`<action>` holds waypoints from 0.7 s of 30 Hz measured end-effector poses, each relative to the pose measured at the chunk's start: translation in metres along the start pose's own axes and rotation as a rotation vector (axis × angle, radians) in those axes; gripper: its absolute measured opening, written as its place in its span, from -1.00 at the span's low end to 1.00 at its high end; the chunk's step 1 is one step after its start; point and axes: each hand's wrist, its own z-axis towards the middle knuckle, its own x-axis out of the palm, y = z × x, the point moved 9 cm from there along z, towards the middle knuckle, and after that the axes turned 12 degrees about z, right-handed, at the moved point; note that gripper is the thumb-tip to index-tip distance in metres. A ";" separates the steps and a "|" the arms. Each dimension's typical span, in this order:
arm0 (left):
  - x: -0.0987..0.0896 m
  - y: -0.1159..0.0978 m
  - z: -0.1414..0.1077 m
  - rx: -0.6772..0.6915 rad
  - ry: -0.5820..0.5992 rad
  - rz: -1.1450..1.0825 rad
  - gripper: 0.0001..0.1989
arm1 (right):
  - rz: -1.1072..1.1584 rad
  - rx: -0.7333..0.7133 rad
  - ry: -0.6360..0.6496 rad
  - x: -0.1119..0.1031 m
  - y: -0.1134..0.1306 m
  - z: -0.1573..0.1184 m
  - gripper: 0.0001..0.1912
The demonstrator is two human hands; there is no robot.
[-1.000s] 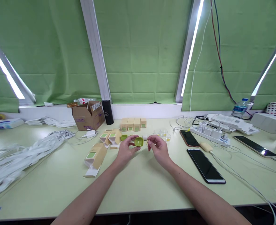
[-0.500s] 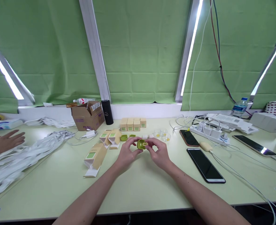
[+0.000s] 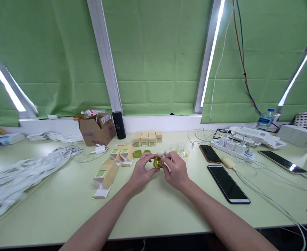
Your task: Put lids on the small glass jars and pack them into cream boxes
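My left hand [image 3: 143,169] grips a small olive-green square case [image 3: 157,162] between thumb and fingers, just above the table. My right hand [image 3: 176,169] is closed at the case's right side, its thumb and fingertips at the opening; whether a separate small piece is pinched there I cannot make out. Behind my hands lie small white pieces [image 3: 160,153] and a cluster of clear little cups [image 3: 180,149] with yellow bits in them. Further green cases [image 3: 138,153] sit left of my fingers. Opened kraft boxes [image 3: 105,177] with green labels lie to the left.
Closed small kraft boxes [image 3: 144,138] stand in a row at the back, near a brown carton [image 3: 97,129] and a black bottle [image 3: 119,125]. Phones [image 3: 228,184], cables and a power strip [image 3: 231,150] occupy the right. White strips [image 3: 28,176] spread across the left.
My right fingers have moved in closer over the green case, which has turned slightly and dropped a little. Another person's hand at the far left has left the view.
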 end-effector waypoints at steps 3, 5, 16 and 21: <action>0.000 0.000 0.000 0.009 0.000 -0.007 -0.55 | -0.015 -0.011 0.008 0.002 0.002 0.001 -0.81; 0.000 0.000 0.000 0.014 -0.003 -0.006 -0.55 | -0.023 -0.011 0.020 0.003 0.002 0.001 -0.81; 0.000 -0.002 -0.001 0.029 -0.012 0.010 -0.57 | -0.055 -0.048 0.046 0.007 0.003 0.001 -0.81; 0.001 0.000 -0.002 0.034 -0.003 0.016 -0.57 | -0.018 -0.052 0.070 0.011 -0.001 -0.001 -0.83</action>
